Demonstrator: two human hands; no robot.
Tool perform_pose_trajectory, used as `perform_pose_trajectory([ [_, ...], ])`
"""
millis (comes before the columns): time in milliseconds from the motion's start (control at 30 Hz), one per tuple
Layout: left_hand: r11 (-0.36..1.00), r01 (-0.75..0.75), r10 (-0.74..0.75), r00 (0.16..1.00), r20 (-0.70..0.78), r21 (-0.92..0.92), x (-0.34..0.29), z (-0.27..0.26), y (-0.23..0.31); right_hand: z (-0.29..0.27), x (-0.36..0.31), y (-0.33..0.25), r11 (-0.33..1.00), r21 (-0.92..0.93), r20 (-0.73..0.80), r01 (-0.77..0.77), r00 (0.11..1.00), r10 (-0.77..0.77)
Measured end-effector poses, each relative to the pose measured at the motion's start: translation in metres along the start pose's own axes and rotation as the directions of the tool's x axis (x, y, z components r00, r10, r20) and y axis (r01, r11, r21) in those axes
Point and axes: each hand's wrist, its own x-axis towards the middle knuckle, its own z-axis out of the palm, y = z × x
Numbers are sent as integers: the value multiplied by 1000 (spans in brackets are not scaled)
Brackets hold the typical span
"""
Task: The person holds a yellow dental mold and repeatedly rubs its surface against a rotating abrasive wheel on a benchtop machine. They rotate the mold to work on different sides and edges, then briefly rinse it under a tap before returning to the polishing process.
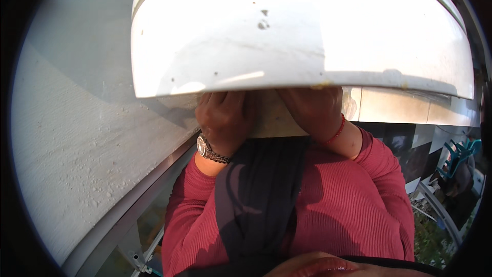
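A large white panel or casing [230, 56] with a curved outline and small dark marks fills the upper middle. Its near edge overhangs both of my hands. My left hand [225, 115], a watch [202, 146] on its wrist, reaches in under that edge with the back of the hand up. Beside it, to the right, my right hand [315, 110] also goes beneath, with a red bracelet [338, 128] at the wrist. Between them shows a tan surface [274, 118]. The fingertips of both hands are hidden, so whether they grip anything does not show.
A rough whitish wall [77, 113] stands close on the left. Tan tiles [389, 105] run along a ledge at the right, with black and white tiles [417, 149] below. Farther right are a turquoise plastic object [456, 156] and a grey metal bar [438, 210].
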Motion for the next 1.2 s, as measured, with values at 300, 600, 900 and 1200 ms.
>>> perform_pose_trajectory([
  [300, 999, 45, -45, 999, 0, 11, 1, 0, 4, 0, 1, 0, 1000, -1, -2, -10, 1000, 10],
  [600, 999, 50, -49, 998, -26, 14, 2, 1, 6, -5, 3, -3, 999, -30, 47, -32, 998, 33],
  [900, 997, 73, -73, 997, -8, 24, 3, 1, 7, -6, 5, -5, 997, 8, 63, -78, 995, 77],
  [1200, 996, 82, -82, 997, 8, 22, 3, 0, 7, -6, 7, -6, 995, 31, 49, -97, 994, 96],
])
